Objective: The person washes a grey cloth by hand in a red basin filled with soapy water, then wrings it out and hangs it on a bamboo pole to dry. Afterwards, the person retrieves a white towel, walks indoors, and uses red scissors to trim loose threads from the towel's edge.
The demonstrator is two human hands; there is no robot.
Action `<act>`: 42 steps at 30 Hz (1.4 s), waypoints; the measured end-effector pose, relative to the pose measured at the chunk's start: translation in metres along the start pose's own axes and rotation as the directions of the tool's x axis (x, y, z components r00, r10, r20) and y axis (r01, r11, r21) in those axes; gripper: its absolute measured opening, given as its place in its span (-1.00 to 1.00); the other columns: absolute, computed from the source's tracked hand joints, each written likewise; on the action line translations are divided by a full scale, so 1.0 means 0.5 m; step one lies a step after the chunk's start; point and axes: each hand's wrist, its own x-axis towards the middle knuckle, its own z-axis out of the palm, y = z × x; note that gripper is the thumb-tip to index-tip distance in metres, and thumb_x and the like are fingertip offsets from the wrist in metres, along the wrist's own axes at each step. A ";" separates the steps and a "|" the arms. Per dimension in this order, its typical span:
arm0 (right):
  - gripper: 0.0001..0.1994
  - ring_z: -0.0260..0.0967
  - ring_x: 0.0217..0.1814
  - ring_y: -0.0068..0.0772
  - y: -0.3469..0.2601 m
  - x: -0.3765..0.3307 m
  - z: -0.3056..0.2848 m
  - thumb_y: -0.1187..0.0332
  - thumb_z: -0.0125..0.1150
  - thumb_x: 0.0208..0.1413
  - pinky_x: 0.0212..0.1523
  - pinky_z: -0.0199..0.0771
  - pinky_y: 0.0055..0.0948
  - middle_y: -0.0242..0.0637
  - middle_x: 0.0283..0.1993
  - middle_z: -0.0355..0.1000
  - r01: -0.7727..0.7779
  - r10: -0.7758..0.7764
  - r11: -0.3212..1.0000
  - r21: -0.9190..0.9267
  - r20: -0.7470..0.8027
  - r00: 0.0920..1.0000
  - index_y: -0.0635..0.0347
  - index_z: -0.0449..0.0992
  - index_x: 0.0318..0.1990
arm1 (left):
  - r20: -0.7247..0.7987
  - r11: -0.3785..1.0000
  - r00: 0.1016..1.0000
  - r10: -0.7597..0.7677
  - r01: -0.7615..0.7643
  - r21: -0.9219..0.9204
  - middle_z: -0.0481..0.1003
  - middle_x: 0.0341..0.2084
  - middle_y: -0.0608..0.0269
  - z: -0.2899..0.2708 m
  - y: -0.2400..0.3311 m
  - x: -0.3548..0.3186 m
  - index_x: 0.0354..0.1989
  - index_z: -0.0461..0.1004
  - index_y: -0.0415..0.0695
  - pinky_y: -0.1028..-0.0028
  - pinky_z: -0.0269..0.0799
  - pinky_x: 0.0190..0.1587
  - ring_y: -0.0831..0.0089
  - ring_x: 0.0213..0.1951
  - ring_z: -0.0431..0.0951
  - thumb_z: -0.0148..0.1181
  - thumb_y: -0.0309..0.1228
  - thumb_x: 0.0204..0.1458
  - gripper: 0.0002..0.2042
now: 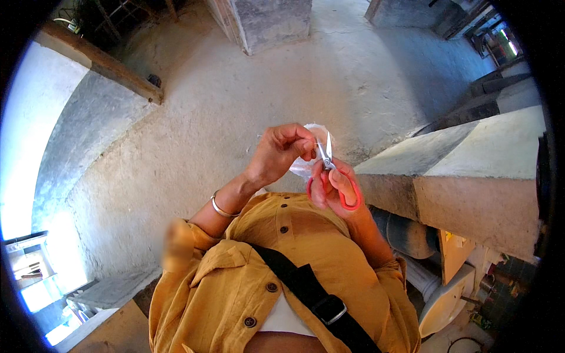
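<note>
- Left hand up in front of the chest, fingers curled in tight, pinching the edge of a small clear plastic packet between thumb and fingertips.
- Packet sitting right between both hands, crinkly and see-through, whitish at the top – touching the left fingers, partly hidden behind the scissors. Can't tell what's inside, too small and glary.
- Right hand wrapped through the loops of red-handled scissors, thumb in one loop, fingers through the other – closed around the handles, firm grip.
- Scissor blades pointing up and a bit apart, tips poking above the knuckles, right against the packet's upper part. Hard to say whether the blades actually bite into the plastic or just lie in front of it.
- Silver bangle on the left wrist.
- Mustard-yellow buttoned shirt filling the lower middle, black strap with a buckle running diagonally across it.
- Pale concrete floor under everything, sunlit at left.
- Chunky concrete ledge just right of the right hand, near but not touching.
- Square concrete pillar base well away at the top, wooden beam at upper left.
</note>
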 end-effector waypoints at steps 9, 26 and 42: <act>-0.68 0.08 -0.79 -0.64 0.000 0.002 0.002 0.11 0.00 0.15 -0.77 0.04 -0.68 -0.43 -0.73 0.22 0.005 -0.006 0.995 0.096 0.002 1.000 0.24 0.31 -0.27 | 0.037 0.999 0.999 0.024 -0.024 -0.021 0.45 -0.52 0.33 0.000 0.011 0.003 -0.36 0.44 -0.22 0.56 0.37 -0.32 0.61 -0.46 0.40 0.05 -0.49 0.10 -0.92; -0.65 0.12 -0.77 -0.61 0.004 0.003 -0.021 0.09 0.01 0.15 -0.75 0.08 -0.65 -0.41 -0.67 0.27 0.030 -0.069 0.967 0.254 0.147 0.987 0.26 0.31 -0.24 | 0.049 1.000 0.998 0.026 -0.026 -0.006 0.45 -0.55 0.33 -0.008 0.022 -0.003 -0.37 0.42 -0.23 0.59 0.34 -0.36 0.62 -0.48 0.38 0.04 -0.49 0.10 -0.92; -0.67 0.27 -0.45 -0.65 -0.001 0.059 -0.034 0.57 0.27 -0.10 -0.39 0.33 -0.64 -0.37 -0.40 0.42 0.253 -0.558 0.645 -0.721 -0.218 0.801 0.22 0.35 -0.15 | 0.131 0.994 0.985 -0.112 0.112 0.011 0.43 -0.56 0.35 -0.022 0.028 -0.012 -0.36 0.42 -0.20 0.58 0.34 -0.34 0.62 -0.47 0.39 0.01 -0.41 0.14 -0.87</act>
